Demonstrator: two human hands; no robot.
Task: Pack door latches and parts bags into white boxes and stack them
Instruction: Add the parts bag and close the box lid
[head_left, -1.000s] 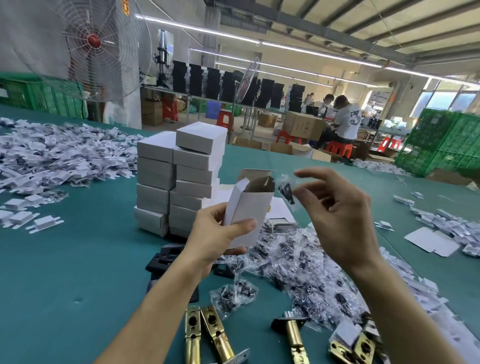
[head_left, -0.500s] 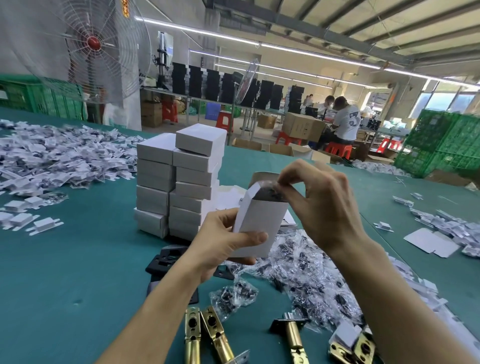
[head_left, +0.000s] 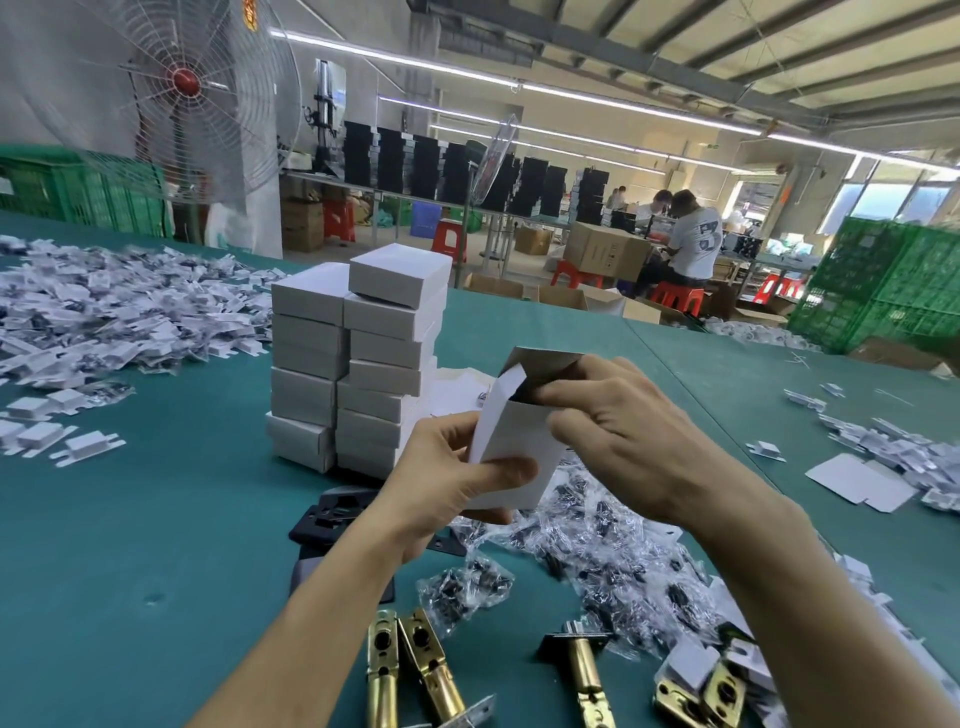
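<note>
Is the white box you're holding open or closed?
Open. The white box has its top flap up; the right hand pokes fingers into its mouth, and the left hand grips it.

Stacked boxes (head_left: 358, 364) ahead, bag pile (head_left: 597, 530) right, table (head_left: 156, 519) open left

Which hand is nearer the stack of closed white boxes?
Left. Left hand grips the open box just beside the stack; right hand is farther right, at the box's mouth.
</note>
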